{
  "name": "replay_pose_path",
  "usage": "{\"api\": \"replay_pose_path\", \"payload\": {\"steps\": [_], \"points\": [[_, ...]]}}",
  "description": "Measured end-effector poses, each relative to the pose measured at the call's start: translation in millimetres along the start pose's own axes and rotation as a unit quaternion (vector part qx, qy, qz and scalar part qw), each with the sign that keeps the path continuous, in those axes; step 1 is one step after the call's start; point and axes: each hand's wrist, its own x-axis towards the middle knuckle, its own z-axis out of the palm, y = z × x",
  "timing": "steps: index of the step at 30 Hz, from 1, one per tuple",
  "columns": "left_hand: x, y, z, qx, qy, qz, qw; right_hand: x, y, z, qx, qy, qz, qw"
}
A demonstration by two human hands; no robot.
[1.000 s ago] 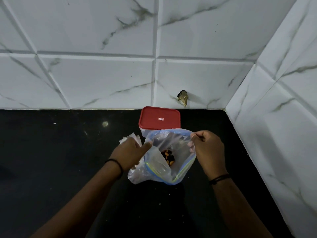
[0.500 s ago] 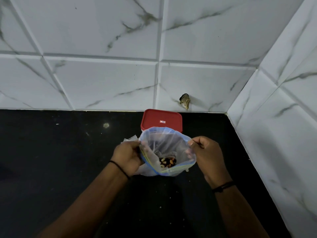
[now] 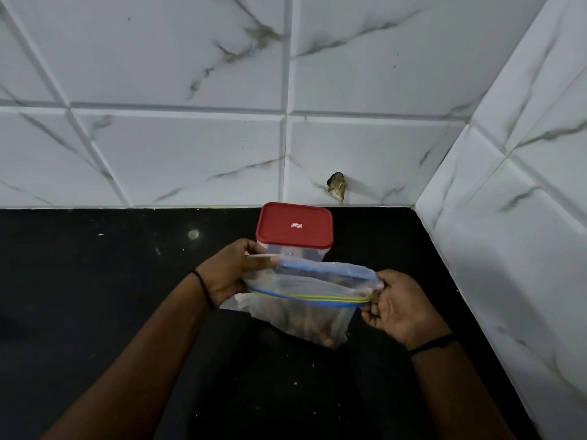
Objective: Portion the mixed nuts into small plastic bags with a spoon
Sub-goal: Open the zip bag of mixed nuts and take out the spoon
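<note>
Where it gaped, bag mouth now flattened.

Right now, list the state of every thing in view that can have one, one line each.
zip bag: held above the counter, mouth pulled flat between both hands, seal not visibly pressed shut, nuts inside.
container: upright on the counter, red lid on.
left hand: fingers grip the bag's left top edge.
right hand: fingers pinch the bag's right top corner.
spare bags: partly hidden behind the zip bag.
</note>
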Motion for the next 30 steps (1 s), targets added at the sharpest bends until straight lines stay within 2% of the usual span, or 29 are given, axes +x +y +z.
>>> {"api": "replay_pose_path", "payload": {"steps": [1, 3, 5, 6, 8, 11, 13, 15, 17, 20, 22, 25, 27, 29, 30], "points": [[4, -6, -4, 0.111, 0.030, 0.035, 0.993, 2, 2, -3, -0.033, 0.016, -0.008, 0.999], [5, -12, -6, 0.267, 0.069, 0.101, 0.956, 5, 5, -8, -0.077, 0.032, -0.026, 0.996], [5, -15, -8, 0.369, 0.116, 0.142, 0.911, 4, 5, -11, -0.097, 0.043, -0.045, 0.993], [5, -16, -8, 0.372, 0.134, 0.150, 0.906, 3, 5, -11, -0.109, 0.045, -0.061, 0.991], [6, -17, -6, 0.274, 0.158, 0.151, 0.936, 0, 4, -9, -0.148, 0.039, -0.124, 0.980], [10, -14, -2, 0.043, 0.179, 0.103, 0.978, 0, 3, -9, -0.225, 0.045, -0.247, 0.941], [14, -11, 0, -0.125, 0.162, 0.052, 0.977, -2, 0, -12, -0.275, 0.011, -0.260, 0.926], [18, -6, 0, -0.221, 0.135, 0.021, 0.966, -2, 0, -15, -0.320, -0.059, -0.229, 0.918], [18, -2, 3, -0.221, 0.105, 0.012, 0.970, -1, 1, -21, -0.377, -0.090, -0.211, 0.897], [15, -1, 6, -0.164, 0.050, 0.012, 0.985, 3, -3, -31, -0.502, -0.013, -0.252, 0.827], [14, -1, 8, -0.143, 0.021, 0.013, 0.989, -1, -7, -27, -0.499, 0.044, -0.308, 0.809], [12, 4, 18, -0.131, -0.005, 0.022, 0.991, -11, -13, 1, -0.446, 0.027, -0.385, 0.808], [9, 9, 25, -0.159, -0.021, 0.032, 0.987, -11, -11, 24, -0.483, 0.017, -0.424, 0.765], [9, 11, 30, -0.145, 0.002, 0.052, 0.988, -3, -4, 37, -0.513, 0.054, -0.453, 0.727], [10, 11, 30, -0.092, 0.048, 0.072, 0.992, 1, -1, 41, -0.500, 0.071, -0.456, 0.733]]}}
